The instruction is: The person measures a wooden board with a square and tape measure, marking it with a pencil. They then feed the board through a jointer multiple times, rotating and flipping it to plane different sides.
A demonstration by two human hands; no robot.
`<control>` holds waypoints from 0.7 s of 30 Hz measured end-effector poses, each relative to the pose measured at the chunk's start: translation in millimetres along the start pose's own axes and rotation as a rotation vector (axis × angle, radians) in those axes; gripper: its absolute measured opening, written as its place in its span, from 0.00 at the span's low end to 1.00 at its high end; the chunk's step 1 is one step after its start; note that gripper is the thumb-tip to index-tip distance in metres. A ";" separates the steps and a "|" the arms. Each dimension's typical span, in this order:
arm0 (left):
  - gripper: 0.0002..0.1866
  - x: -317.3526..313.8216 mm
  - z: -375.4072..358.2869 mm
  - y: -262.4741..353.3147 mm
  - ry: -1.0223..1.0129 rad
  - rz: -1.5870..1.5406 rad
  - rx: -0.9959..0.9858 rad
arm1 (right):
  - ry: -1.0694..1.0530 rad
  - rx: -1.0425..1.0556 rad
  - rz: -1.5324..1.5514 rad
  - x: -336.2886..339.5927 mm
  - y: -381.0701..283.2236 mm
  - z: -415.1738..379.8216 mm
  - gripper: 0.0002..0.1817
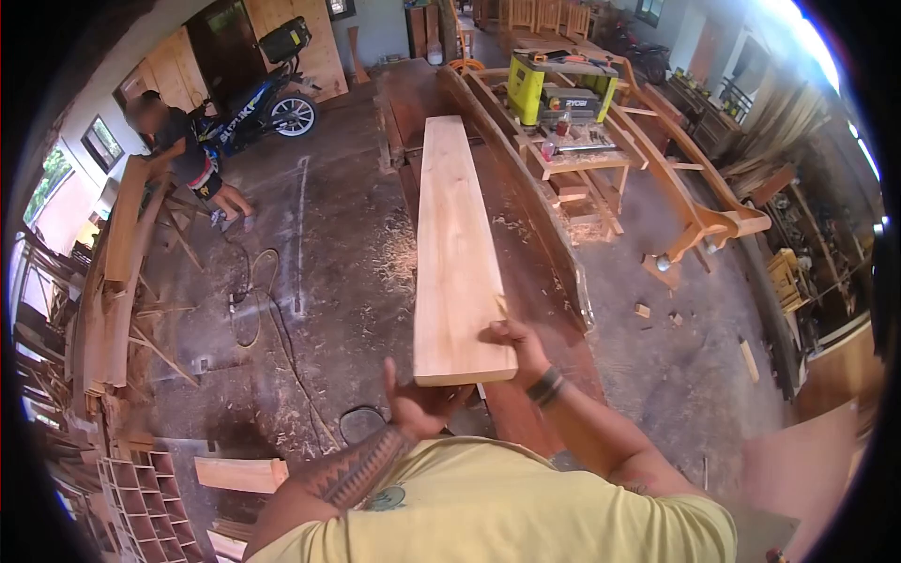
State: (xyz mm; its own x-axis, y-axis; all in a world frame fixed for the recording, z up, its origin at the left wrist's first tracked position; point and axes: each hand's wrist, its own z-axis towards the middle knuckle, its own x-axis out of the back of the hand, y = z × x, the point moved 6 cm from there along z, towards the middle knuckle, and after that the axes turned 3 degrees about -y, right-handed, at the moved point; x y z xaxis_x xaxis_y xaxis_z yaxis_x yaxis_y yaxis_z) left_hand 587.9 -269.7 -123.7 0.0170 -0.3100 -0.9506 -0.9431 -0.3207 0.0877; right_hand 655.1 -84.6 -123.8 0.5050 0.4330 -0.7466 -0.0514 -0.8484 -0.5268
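A long, pale wooden plank (457, 253) stretches away from me, its near end just in front of my chest. My left hand (420, 403) is palm up under that near end, thumb out to the left side and fingers partly hidden beneath the wood. At the right edge, close to the same end, my right hand (521, 347) grips the plank with the thumb on top. A small, thin, yellowish pointed piece shows by the right fingers; I cannot tell what it is.
A green planer (563, 92) stands on a wooden workbench (587, 159) ahead right. Left, another person (174, 141) leans over stacked boards (122, 235) near a parked motorcycle (249, 117). A cord (282, 328) and shavings (399, 258) lie on the floor. A long slab (526, 188) runs right of the plank.
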 end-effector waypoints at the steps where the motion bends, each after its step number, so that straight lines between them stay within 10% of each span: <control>1: 0.57 0.6 -12.5 3.2 0.015 0.039 -0.040 | -0.029 0.004 0.012 -15.1 10.8 7.4 0.20; 13: 0.44 55.3 -74.2 168.7 0.478 0.432 -0.177 | -0.108 0.005 -0.050 -150.0 178.6 115.0 0.27; 21: 0.29 82.7 -113.3 392.6 0.586 0.469 -0.228 | -0.465 -0.470 -0.208 -201.3 261.6 245.1 0.28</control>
State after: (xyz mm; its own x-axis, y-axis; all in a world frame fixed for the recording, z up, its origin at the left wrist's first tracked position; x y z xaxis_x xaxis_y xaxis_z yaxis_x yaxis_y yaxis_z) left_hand 256.7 -522.7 -134.1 -0.1339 -0.8599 -0.4925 -0.8045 -0.1958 0.5607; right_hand 328.9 -319.1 -210.9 0.0369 0.5975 -0.8010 0.4381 -0.7301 -0.5244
